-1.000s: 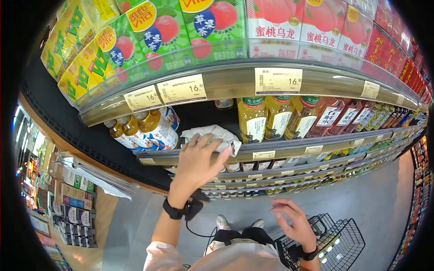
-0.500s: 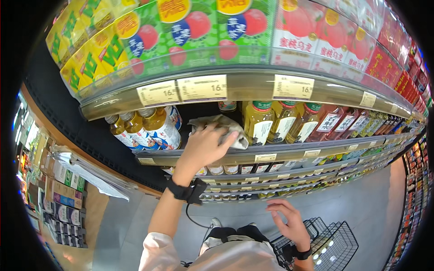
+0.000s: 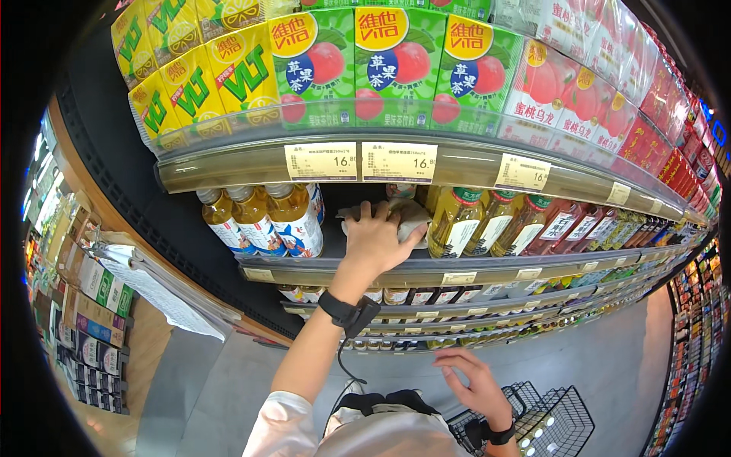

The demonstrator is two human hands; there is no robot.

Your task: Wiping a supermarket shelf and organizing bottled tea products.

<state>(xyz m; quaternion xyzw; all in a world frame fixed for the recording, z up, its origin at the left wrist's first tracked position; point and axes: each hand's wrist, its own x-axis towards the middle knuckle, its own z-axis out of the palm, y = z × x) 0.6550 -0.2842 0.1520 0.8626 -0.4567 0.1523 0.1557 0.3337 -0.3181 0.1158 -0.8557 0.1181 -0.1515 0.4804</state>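
Note:
My left hand (image 3: 375, 244) reaches into a gap on the second shelf, its fingers bent over a crumpled greyish cloth (image 3: 412, 216) that it holds down on the shelf board. Left of the gap stand several amber drink bottles (image 3: 293, 222) with white-and-blue labels. To the right, close to my thumb, yellow-green drink bottles (image 3: 455, 223) with green caps stand in a row. Part of the cloth is hidden under my hand. My right hand (image 3: 478, 387) hangs low, away from the shelf, holding nothing, with its fingers stretched out and apart.
Above the gap, the upper shelf's edge (image 3: 472, 158) carries price tags and yellow, green and pink drink cartons (image 3: 400, 72). Pink bottles (image 3: 560, 225) continue along the row. A black wire basket (image 3: 571, 411) with bottles is beside my right arm. Papers (image 3: 156, 282) hang at the left.
My left hand has moved deeper into the gap with the cloth, now lower and flatter on the shelf. The view has shifted slightly. My right hand stays low and free.

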